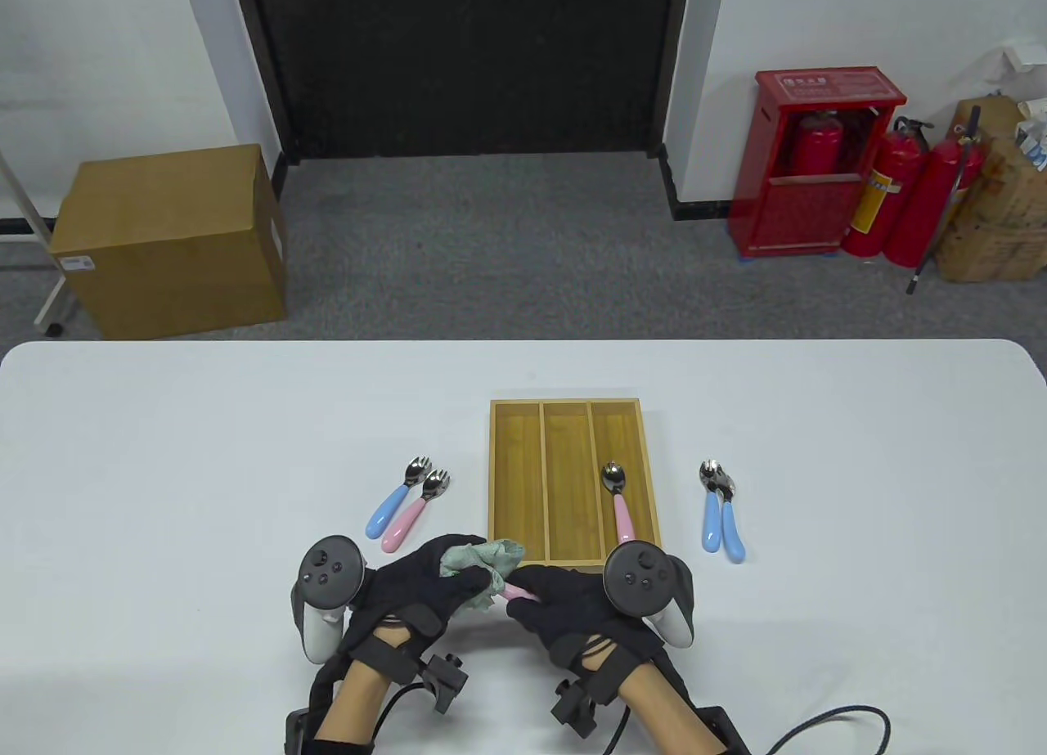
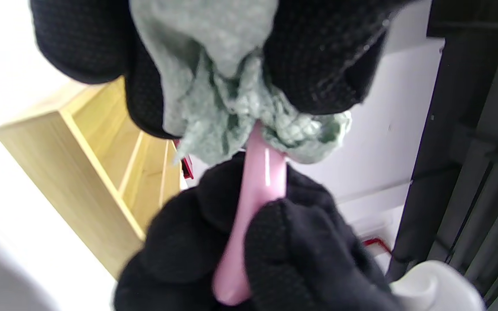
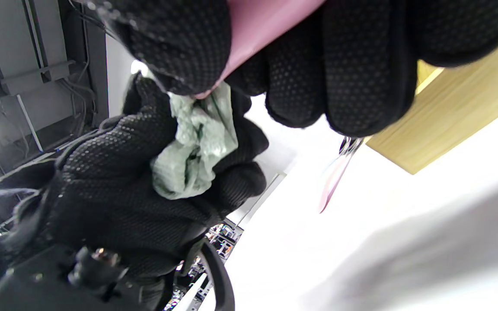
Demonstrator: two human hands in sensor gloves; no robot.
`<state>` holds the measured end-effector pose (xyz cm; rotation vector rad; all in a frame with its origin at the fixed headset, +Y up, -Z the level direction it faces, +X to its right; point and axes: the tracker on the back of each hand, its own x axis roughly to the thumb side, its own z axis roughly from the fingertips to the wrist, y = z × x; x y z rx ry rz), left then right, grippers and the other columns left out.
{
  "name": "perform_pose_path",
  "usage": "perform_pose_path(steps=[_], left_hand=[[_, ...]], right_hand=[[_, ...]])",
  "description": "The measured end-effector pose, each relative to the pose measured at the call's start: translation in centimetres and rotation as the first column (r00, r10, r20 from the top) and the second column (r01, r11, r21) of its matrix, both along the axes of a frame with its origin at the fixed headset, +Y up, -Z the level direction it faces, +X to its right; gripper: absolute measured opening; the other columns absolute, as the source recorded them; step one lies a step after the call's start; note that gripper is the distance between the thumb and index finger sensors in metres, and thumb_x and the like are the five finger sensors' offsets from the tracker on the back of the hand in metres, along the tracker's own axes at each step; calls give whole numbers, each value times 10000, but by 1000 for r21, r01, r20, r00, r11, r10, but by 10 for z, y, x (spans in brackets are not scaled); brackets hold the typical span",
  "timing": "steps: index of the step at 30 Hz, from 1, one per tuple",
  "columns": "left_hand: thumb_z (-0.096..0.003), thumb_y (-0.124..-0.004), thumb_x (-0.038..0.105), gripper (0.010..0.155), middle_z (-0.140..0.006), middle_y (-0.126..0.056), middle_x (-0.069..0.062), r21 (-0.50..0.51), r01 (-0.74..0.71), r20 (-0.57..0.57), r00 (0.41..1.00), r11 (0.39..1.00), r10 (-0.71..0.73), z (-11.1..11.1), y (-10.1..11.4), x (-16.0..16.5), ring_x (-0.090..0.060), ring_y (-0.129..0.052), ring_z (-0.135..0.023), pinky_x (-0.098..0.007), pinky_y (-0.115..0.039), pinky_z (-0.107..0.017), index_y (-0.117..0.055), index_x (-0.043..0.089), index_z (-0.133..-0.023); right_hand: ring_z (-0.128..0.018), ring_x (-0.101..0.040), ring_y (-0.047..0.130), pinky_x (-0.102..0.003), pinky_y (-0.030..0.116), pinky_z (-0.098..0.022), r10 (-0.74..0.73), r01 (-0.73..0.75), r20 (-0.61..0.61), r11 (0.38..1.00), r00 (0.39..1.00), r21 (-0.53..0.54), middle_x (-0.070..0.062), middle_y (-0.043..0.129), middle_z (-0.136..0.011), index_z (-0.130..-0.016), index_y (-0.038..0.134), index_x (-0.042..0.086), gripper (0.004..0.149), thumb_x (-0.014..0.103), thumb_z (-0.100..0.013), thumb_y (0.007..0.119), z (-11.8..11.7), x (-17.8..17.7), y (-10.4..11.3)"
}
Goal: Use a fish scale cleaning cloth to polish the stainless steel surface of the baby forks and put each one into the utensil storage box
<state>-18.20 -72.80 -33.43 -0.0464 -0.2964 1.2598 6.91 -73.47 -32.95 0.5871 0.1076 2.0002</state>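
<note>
- Your left hand [image 1: 425,583] is curled tight around the green cloth [image 1: 483,563], bunching it over the metal end of a pink-handled fork [image 2: 253,203], so the head is hidden.
- Your right hand [image 1: 572,604] meets it from the other side, fingers [image 2: 301,255] wrapped round that pink handle.
- Both hands sit knuckle to knuckle, palms turned in, forearms coming up from the near edge of the white table [image 1: 164,460].
- Just beyond them is the wooden storage box [image 1: 572,481], three slots, with one pink-handled utensil [image 1: 619,501] lying in the right slot.
- Left of the box, a blue-handled fork [image 1: 393,505] and another pink fork [image 1: 413,514] lie side by side.
- Right of the box, two blue-handled utensils [image 1: 720,514] lie touching.
</note>
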Motion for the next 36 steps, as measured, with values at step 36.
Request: perform_pose_path(steps=[36], left_hand=[[-430,-879,441,458,-659,-1049,-61,54,96,-132,987,994,-89,3,-12,-1,-207,-1091,-461,-456,-863,-416,-905,229,-835]], right_hand=[[-352,-381,951,-588,760,-315,26,-26,5,999,1000,-45,-240,935,-585,-778,839,62,462,359,-425,811,0,2,-10]])
